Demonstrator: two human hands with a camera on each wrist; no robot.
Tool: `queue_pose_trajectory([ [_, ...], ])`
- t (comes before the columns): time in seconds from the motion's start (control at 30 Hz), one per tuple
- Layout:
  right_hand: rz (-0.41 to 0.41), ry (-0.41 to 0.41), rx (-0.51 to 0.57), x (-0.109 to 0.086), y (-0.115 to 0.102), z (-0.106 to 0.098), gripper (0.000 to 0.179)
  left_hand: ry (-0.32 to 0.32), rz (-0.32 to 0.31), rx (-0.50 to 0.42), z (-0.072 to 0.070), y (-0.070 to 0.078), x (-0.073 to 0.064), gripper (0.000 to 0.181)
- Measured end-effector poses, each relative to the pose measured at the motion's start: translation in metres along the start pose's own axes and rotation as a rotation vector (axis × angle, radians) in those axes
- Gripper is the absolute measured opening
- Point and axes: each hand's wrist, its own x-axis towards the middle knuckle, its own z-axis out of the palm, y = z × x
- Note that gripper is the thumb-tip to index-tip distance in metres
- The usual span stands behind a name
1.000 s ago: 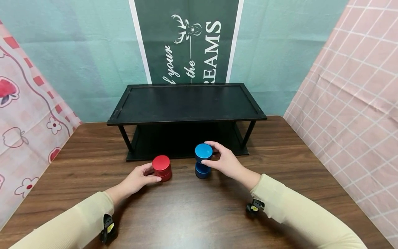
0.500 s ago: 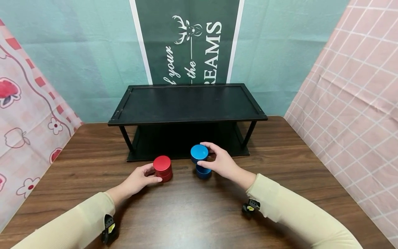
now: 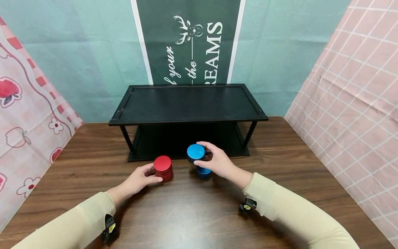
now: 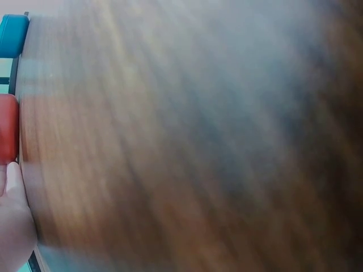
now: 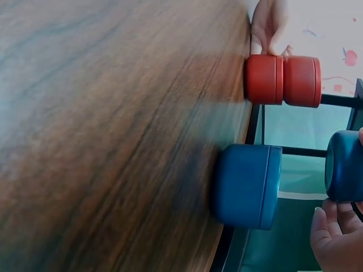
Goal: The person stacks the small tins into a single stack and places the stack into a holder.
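Note:
Two round red tins stand stacked on the table, the upper red tin [image 3: 162,162] on the lower red tin [image 5: 264,79]. My left hand [image 3: 138,180] grips the lower one, thumb at its near side and fingers partly hidden behind. My right hand [image 3: 219,162] pinches a round blue tin [image 3: 196,151] between thumb and fingers. That tin is in the air, with a gap between it and the other blue tin [image 5: 247,186] in the right wrist view. The lower blue tin stands on the table, partly covered by the raised one in the head view.
Behind the tins stands a black two-level rack [image 3: 186,103], its lower shelf close to them. The wooden table [image 3: 186,218] stretches out in front. A green printed cloth [image 3: 192,41] hangs behind, and pink cloths [image 3: 351,103] flank the sides.
My right hand has carried the upper blue tin leftward from over the lower blue tin toward the red stack. My left hand and the red tins have stayed in place.

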Motion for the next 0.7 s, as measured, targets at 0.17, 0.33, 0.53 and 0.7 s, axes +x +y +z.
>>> queue_pose_trajectory([
  [0.17, 0.012, -0.004, -0.008, 0.002, -0.002, 0.003, 0.058, 0.005, -0.002, 0.022, 0.000, -0.001, 0.000, 0.057],
  [0.33, 0.005, -0.011, -0.012, 0.005, -0.002, 0.007, 0.059, 0.005, 0.000, 0.009, 0.001, -0.002, 0.000, 0.057],
  [0.53, -0.015, -0.012, -0.009, 0.007, -0.005, 0.010, 0.059, 0.001, 0.005, 0.005, -0.001, -0.003, -0.001, 0.057],
  [0.7, -0.003, -0.019, -0.016, 0.010, -0.007, 0.011, 0.059, -0.005, 0.004, -0.005, -0.001, -0.002, -0.001, 0.056],
])
